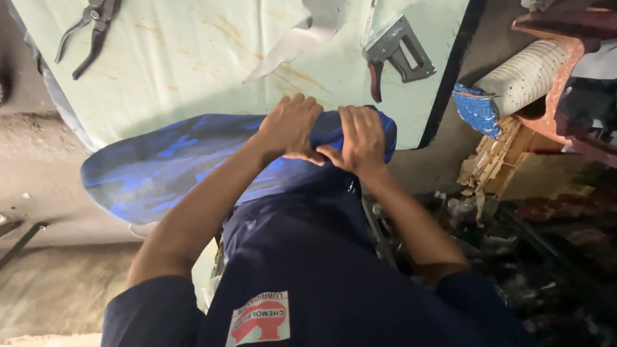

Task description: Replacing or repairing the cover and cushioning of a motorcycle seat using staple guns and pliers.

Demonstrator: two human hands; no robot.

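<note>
Head view — seat cover (180,164) under both hands (324,132)

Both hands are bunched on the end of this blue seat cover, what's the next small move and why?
Probably pull the blue cover tighter over the end: the left hand and right hand pinch its fabric together there, and the staple gun lies untouched on the table.

— Where is the seat cover (173,167)?
— On the table's (193,58) near edge, under both hands. Behind it, pliers (90,32) lie far left, a staple gun (393,53) right.
</note>
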